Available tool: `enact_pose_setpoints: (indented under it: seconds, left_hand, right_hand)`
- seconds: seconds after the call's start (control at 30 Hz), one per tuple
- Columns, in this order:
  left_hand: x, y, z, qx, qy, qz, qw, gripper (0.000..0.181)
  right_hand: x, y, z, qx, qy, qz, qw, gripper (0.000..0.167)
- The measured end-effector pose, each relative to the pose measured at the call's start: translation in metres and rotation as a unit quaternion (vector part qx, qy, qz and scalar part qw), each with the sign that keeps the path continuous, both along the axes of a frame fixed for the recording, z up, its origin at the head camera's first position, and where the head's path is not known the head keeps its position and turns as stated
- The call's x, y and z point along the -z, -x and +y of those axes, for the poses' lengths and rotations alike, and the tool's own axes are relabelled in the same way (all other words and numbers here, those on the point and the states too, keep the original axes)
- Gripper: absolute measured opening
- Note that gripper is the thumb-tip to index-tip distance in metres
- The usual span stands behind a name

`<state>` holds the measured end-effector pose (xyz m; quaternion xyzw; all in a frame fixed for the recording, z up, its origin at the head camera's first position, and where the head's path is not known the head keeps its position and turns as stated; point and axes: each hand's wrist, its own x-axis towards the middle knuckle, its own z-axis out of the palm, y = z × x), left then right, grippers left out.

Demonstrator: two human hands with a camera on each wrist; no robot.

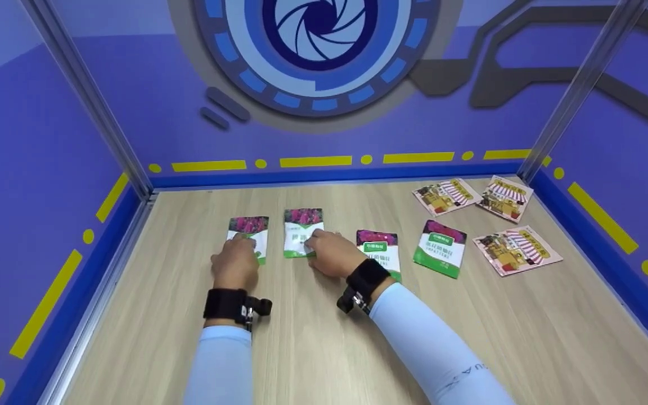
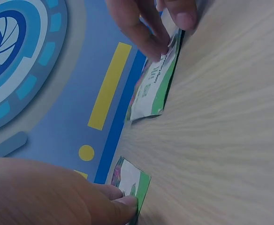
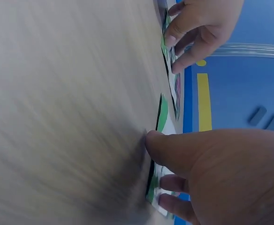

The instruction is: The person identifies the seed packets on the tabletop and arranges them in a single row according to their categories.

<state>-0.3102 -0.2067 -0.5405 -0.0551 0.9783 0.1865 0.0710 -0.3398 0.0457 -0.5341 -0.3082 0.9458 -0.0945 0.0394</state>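
Two pale-blue sleeves, two black wrist straps, over one wood-grain table. Left hand unclenched, fingertips on a flat white-and-green flower-print packet; right hand likewise on a second packet, just beside. Two more packets rightward, one partly hidden by the right wrist. Three pink awning-print cards far right: one nearer, two behind. Blue-purple wall beyond.

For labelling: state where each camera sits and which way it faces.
Head: on the head, facing forward and down at packets; left hand, right hand and sleeves show.
Left wrist: worn there, facing that hand's packet; left hand near, right beyond.
Right wrist: worn there, facing that hand's packet; right hand near, left beyond.
Wrist views share both hands.
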Motion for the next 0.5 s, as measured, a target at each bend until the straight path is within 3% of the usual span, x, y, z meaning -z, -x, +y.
enact_pose_setpoints:
  seconds: [0.17, 0.33, 0.5]
  left_hand:
    - [-0.002, 0.001, 0.002, -0.005, 0.005, 0.004, 1.0000, 0.066]
    - [-0.003, 0.000, 0.005, -0.031, -0.015, 0.019, 0.9992, 0.060]
    - [-0.003, -0.002, 0.005, -0.028, -0.012, 0.037, 0.9989, 0.063]
  right_hand:
    - [0.004, -0.002, -0.005, -0.015, -0.006, 0.014, 0.9998, 0.034]
    - [0.006, -0.003, -0.011, -0.013, 0.015, -0.007, 0.9998, 0.045]
    - [0.007, -0.002, -0.017, -0.026, 0.020, -0.013, 0.9994, 0.045]
